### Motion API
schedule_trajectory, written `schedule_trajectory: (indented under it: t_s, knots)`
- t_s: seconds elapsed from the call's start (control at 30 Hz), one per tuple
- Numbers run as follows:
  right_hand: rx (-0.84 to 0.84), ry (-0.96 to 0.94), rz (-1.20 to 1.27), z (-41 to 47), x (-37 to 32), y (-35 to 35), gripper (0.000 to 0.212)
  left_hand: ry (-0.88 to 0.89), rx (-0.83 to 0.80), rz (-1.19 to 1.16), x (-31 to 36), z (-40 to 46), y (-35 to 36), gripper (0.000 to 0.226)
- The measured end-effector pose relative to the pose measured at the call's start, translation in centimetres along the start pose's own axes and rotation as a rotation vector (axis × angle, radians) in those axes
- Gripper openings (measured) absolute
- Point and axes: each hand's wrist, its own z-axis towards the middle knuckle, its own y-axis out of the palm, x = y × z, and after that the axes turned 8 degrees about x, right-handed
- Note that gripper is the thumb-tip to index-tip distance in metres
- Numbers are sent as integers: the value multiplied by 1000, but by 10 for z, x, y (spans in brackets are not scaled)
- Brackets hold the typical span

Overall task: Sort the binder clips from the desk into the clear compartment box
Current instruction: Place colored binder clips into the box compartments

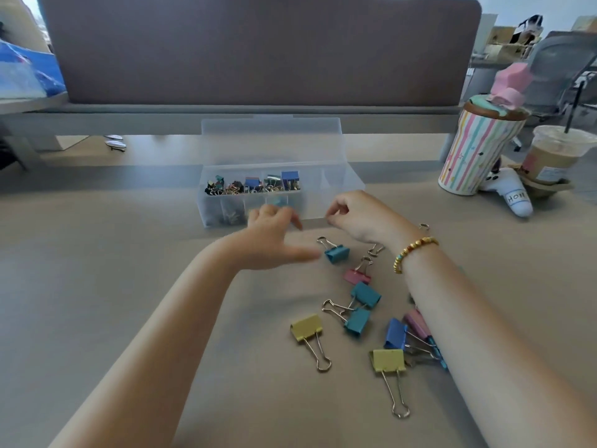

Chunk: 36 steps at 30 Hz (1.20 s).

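Observation:
The clear compartment box (336, 192) stands mid-desk with its lid (271, 140) upright behind it. Its left compartments hold small clips and a blue clip (289, 179); a teal shape shows through the front wall. My left hand (274, 237) is blurred at that wall, fingers spread, thumb pointing at a teal clip (337, 253). My right hand (358, 218) hovers beside it, fingertips pinched with nothing seen between them. More clips lie under and left of my right forearm: pink (357, 277), teal (365, 294), yellow (307, 328), blue (395, 334), yellow (387, 360).
A striped tumbler (478, 153), an iced drink cup (555, 153) and a white toy (512, 194) stand at the right back of the desk. A brown divider panel (258, 50) closes off the far edge. A small metal object (114, 142) lies at back left.

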Motion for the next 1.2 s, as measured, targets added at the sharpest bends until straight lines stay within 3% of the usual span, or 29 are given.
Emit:
schedule_trajectory:
  t_s: [0.07,0.13,0.27,0.4,0.57,0.7,0.77,0.83,0.93,1.1,1.2]
  knots:
    - [-37,31,-65,-9,2,1,6,63,-238,97,2,-14,1,71]
    - [-85,55,-161,-16,-2,-1,19,78,-350,174,5,-21,5,78]
    - [-229,72,-264,-19,-7,1,44,37,-305,236,4,-22,11,75]
    - [-304,44,-360,-22,-9,5,37,-36,-179,216,-4,-17,16,51]
    - [-216,5,-486,-21,-8,13,32,-106,-45,151,-9,-7,22,30]
    - [-251,-18,-446,-17,-7,14,20,-73,-289,190,-15,-5,3,59]
    - [-255,-5,-378,-13,-9,10,29,-54,-335,263,-14,-5,-1,61]
    - [-256,-5,-303,-10,-11,4,42,-33,-276,282,-11,-2,3,50]
    - [-230,-28,-202,-6,-11,-1,39,15,-183,257,-10,3,6,38]
    - [-68,-55,38,1,-6,-9,32,-9,-63,-125,-16,11,-24,19]
    - [50,-22,241,14,-12,-13,32,-52,158,-368,-22,28,-34,9]
